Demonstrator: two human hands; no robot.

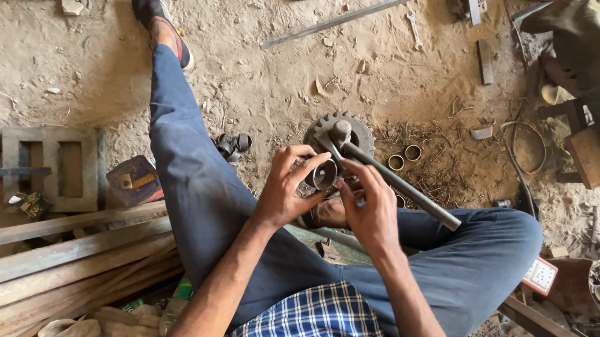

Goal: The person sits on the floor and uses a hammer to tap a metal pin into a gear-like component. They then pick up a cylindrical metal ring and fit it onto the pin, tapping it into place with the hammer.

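I sit on a dirt floor in blue trousers, one leg stretched out. My left hand point(286, 188) and my right hand point(370, 210) meet in front of me around a short metal ring sleeve point(324, 174), fingers pinching its rim from both sides. Just beyond it stands a toothed sprocket wheel point(356, 132) on the ground, with a long dark metal bar point(402, 184) fixed at its hub and running down to the right over my knee.
Two loose metal rings point(404, 157) lie right of the sprocket, dark small parts point(233, 144) left of it. Wooden planks point(56, 258) and a metal frame point(50, 166) lie at left. A steel rod point(342, 17) and spanner point(415, 27) lie beyond. Another person's clothing point(593, 61) shows top right.
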